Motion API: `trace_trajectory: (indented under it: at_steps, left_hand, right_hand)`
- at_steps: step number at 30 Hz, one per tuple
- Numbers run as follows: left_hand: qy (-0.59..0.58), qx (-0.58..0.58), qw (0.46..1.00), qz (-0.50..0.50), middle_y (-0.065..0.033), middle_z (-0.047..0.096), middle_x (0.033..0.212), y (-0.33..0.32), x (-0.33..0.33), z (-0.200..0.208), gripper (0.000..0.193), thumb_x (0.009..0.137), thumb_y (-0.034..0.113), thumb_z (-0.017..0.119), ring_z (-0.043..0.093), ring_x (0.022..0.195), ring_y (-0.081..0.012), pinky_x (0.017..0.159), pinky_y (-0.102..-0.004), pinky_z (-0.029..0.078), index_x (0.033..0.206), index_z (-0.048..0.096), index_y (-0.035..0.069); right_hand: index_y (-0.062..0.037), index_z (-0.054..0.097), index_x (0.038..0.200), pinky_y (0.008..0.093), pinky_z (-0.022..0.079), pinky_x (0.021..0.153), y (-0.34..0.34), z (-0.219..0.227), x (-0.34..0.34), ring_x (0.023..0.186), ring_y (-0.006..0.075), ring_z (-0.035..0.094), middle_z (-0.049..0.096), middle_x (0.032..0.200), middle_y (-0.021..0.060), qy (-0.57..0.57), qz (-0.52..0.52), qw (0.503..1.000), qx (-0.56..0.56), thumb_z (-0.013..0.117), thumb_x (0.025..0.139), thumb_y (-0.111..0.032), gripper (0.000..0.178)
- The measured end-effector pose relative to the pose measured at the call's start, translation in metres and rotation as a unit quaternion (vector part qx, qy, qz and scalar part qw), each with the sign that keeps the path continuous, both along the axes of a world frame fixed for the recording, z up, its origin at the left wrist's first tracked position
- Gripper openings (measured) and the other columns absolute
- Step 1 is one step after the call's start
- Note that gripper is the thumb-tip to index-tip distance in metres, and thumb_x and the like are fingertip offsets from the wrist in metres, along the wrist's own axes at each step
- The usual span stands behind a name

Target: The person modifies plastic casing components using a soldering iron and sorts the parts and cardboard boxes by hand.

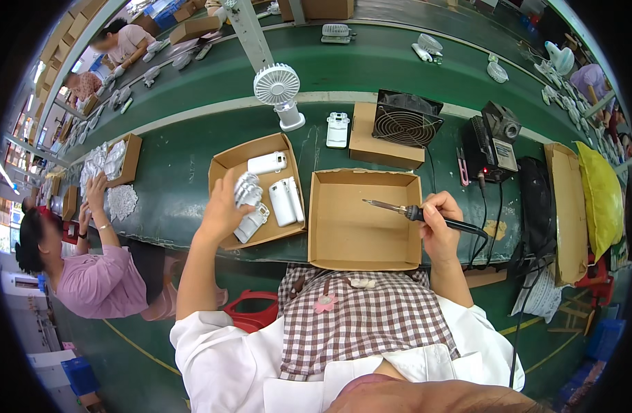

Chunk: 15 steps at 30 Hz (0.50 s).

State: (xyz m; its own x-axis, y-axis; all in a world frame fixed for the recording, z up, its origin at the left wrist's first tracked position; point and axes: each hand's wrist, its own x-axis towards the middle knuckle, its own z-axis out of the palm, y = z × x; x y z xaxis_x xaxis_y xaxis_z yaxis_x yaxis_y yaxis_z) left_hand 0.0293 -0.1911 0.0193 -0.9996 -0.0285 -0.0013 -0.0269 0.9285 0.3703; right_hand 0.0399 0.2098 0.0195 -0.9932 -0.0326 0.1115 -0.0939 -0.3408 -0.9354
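Note:
In my right hand (440,227) is a soldering iron (414,212) with a black handle, its metal tip pointing left over an open cardboard box (365,256). No parts show inside that box. My left hand (222,212) closes on a white plastic housing (247,188), slightly blurred, above the left cardboard box (223,165). Inside that left box lie several white housings: one at the back (266,162), a pair at the right (283,204), and another (252,224) just beneath my left fingers.
A small white fan (277,86) and a white housing (337,129) stand behind the boxes. Farther right are a black fan with a round grille (407,120), a black soldering station (491,151) and pink-handled tweezers (462,167). A co-worker (99,275) sits at left.

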Motion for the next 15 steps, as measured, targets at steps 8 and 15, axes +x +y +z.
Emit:
trace_trajectory:
  at_steps: [8, 15]
  left_hand:
    - [-0.191, 0.066, 0.974, -0.104, -0.0199, 0.052, 0.109, -0.01, -0.008, 0.019, 0.06, 0.067, 0.029, 0.077, 0.051, 0.105, -0.0352, 0.092, -0.0393, 0.041, 0.115, 0.052, 0.001]
    - [-0.318, 0.068, 0.938, -0.122, -0.0161, 0.063, 0.102, -0.011, -0.004, 0.006, 0.067, 0.065, 0.032, 0.079, 0.061, 0.093, -0.0254, 0.082, -0.0353, 0.048, 0.119, 0.052, 0.003]
  right_hand:
    - [-0.0038, 0.051, 0.079, 0.0175, 0.034, 0.041, 0.004, 0.001, 0.0, 0.046, 0.0048, 0.043, 0.052, 0.067, 0.0023, 0.001, -0.032, 0.999, -0.011, 0.059, 0.086, -0.011, 0.014]
    - [-0.005, 0.053, 0.08, 0.0181, 0.036, 0.043, -0.003, -0.001, -0.002, 0.048, 0.0046, 0.046, 0.054, 0.066, 0.0011, -0.046, 0.008, 0.999, 0.003, 0.063, 0.085, -0.015, 0.015]
